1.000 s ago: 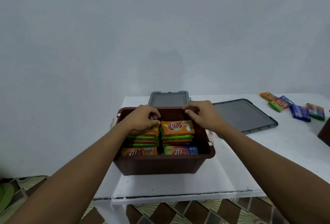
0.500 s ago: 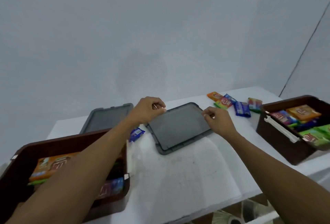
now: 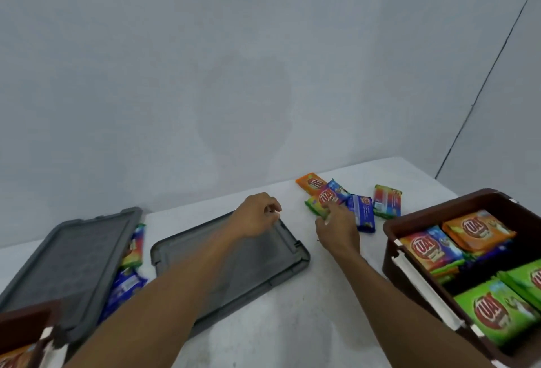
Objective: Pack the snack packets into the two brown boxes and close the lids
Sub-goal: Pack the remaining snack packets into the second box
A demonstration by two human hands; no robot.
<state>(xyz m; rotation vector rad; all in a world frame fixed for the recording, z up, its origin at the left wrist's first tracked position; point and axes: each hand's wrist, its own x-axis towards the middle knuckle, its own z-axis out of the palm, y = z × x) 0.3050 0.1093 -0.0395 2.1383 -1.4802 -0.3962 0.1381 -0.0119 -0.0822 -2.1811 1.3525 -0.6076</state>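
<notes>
Both brown boxes are partly packed but neither is closed. The box on my right [image 3: 392,230] already holds orange, blue and green packets, and the one at my lower left [image 3: 26,320] shows only a corner with an orange packet in it. Left to do, as I judge it: the loose packets [image 3: 360,209] lying in a cluster toward the far edge of the white surface [image 3: 307,323], plus a few packets [image 3: 126,288] tucked under the edge of the left grey lid [image 3: 67,262]. Then both lids go on.

My left hand [image 3: 254,215] hovers over the far edge of the middle grey lid [image 3: 263,262], fingers curled and holding nothing. My right hand [image 3: 336,227] reaches into the cluster, fingers on a packet, grip unclear.

A plain pale wall rises behind the surface.
</notes>
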